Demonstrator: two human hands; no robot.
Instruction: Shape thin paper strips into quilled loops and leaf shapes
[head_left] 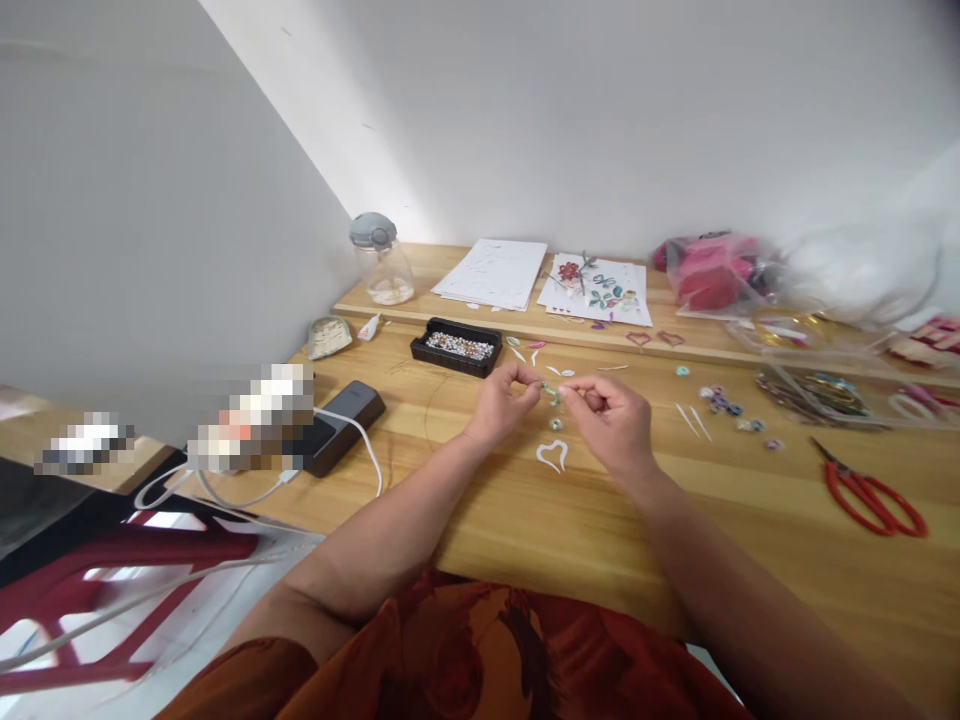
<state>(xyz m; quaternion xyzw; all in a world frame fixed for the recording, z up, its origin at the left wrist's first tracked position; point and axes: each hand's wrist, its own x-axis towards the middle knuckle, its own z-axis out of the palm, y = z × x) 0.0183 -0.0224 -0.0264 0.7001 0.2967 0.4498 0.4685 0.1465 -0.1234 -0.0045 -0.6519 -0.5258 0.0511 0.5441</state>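
My left hand and my right hand meet over the middle of the wooden table, fingertips pinched on a small green piece stretched between them. Just below the fingers lies a small round spool. Nearer to me is a white heart-shaped outline with an open bottom. Beyond my left hand stands a black tray of small beads. Small leaf-shaped pieces lie past my fingertips.
Red-handled scissors lie at the right, near several spools and two white strips. Papers, a clear bottle and plastic bags stand at the back. A dark power bank with white cables is at the left.
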